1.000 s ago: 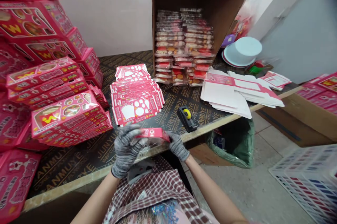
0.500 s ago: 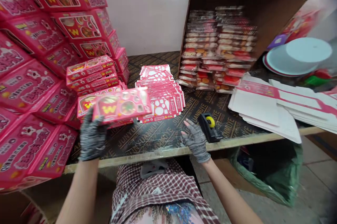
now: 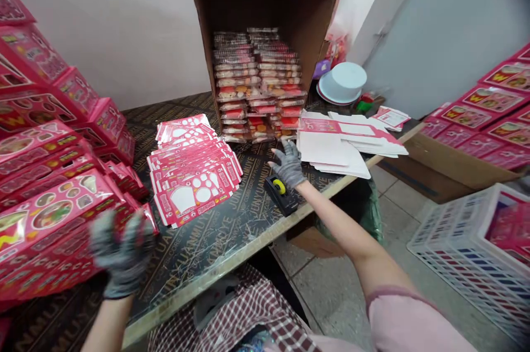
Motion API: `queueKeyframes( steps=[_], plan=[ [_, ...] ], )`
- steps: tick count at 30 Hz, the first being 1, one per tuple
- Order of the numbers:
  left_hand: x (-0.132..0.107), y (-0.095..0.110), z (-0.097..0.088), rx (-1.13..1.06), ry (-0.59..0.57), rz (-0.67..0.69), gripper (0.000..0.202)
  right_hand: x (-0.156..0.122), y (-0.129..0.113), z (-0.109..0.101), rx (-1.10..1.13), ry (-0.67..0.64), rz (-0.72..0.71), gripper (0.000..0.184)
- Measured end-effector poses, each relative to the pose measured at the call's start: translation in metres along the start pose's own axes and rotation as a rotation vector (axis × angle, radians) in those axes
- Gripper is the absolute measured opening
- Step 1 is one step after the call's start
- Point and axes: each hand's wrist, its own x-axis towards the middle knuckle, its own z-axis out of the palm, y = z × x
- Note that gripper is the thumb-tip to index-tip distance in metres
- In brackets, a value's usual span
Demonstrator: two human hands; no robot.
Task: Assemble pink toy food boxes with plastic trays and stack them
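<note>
L hand (image 3: pixel 122 252) now empty, fingers spread, by pink box stack (image 3: pixel 53 219) lower left; R hand (image 3: pixel 289 164) fingers wide, just above tape dispenser (image 3: pixel 279 193).

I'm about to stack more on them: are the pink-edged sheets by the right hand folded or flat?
Flat: the pink-edged card blanks lie unfolded in a loose pile on the table, beside the gloved right hand.

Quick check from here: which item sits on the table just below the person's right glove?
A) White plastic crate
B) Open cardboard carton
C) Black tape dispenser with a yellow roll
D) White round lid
C. The black tape dispenser sits on the table directly below the gray-gloved right hand.
</note>
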Motion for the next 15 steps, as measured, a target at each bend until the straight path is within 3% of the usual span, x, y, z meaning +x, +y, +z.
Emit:
queueKeyframes(
  steps=[3, 6, 10, 15],
  plan=[
    [0.003, -0.004, 0.108, 0.057, -0.289, 0.025, 0.045, 0.053, 0.033, 0.009, -0.211, -0.136, 0.046, 0.076],
    [0.012, -0.010, 0.173, 0.124, -0.534, -0.140, 0.071, 0.097, 0.061, 0.018, -0.302, -0.181, 0.060, 0.085],
    [0.017, -0.020, 0.213, 0.160, -0.630, -0.361, 0.102, 0.142, 0.087, 0.031, -0.318, -0.145, 0.046, 0.074],
    [0.010, -0.022, 0.230, 0.225, -0.690, -0.410, 0.118, 0.170, 0.106, 0.045, -0.353, -0.173, 0.026, 0.061]
  ],
)
